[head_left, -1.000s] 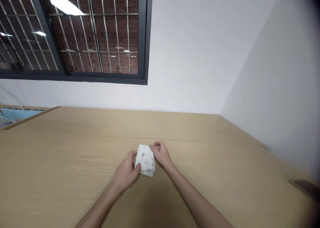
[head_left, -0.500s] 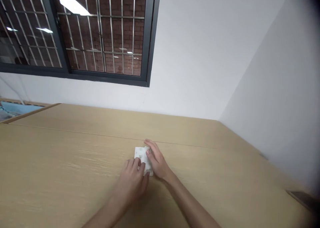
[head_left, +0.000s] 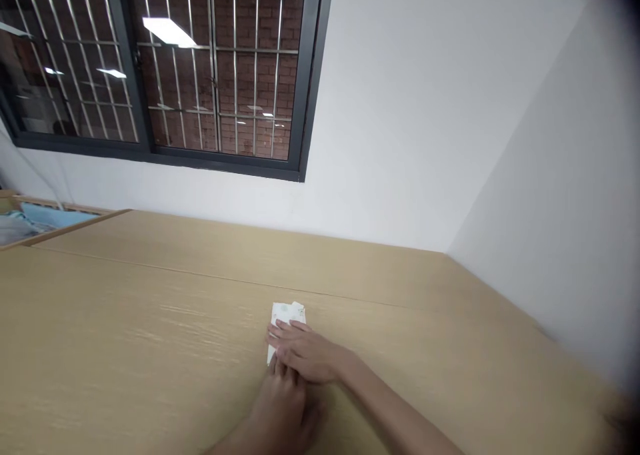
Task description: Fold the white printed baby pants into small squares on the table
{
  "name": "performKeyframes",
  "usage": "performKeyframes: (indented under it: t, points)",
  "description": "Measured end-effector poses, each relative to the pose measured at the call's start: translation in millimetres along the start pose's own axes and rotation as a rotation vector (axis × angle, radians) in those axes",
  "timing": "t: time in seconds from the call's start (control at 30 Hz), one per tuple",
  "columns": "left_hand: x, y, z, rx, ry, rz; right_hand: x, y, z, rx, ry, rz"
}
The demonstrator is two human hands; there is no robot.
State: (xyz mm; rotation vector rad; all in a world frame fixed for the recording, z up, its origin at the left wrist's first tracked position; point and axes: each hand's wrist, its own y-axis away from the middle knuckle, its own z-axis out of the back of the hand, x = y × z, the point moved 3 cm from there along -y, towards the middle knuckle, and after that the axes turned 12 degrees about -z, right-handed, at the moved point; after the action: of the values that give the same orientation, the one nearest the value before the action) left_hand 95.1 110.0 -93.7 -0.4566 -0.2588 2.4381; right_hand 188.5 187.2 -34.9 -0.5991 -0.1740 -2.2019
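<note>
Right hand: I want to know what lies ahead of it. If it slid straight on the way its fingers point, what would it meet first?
The right hand lies flat on the folded cloth, fingers pointing left. Beyond its edge, only bare table shows.

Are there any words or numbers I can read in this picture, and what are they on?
None can be read.
The folded white cloth under the right hand has small greenish printed marks, too small and blurred to read.
The left hand, the wooden table, the barred window and the white wall show no writing.
</note>
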Motion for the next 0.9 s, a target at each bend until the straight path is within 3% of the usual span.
performKeyframes:
  t: [0.13,0.33,0.5,0.63,0.7,0.8,0.9]
  points:
    - [3,0,-0.8,0.006,-0.016,0.019,-32,-11,2,0.001,0.075,-0.038]
    - [6,-2,-3.9,0.109,-0.006,0.014,-65,-22,4,-0.066,0.076,-0.171]
    - [12,-3,18.8,-0.018,0.058,0.02,-77,-20,-2,-0.218,-0.012,-0.269]
    - [39,-3,56.4,-0.276,0.138,0.144,-80,-13,0,-0.379,-0.072,-0.346]
    - [57,-2,70.8,-0.336,0.093,0.223,-78,-11,3,-0.465,-0.09,-0.343]
    - [80,-1,77.2,-0.27,0.054,0.389,-73,-8,8,-0.57,-0.097,-0.292]
    - [86,-1,69.4,-0.171,0.042,0.462,-66,-8,9,-0.6,-0.053,-0.23]
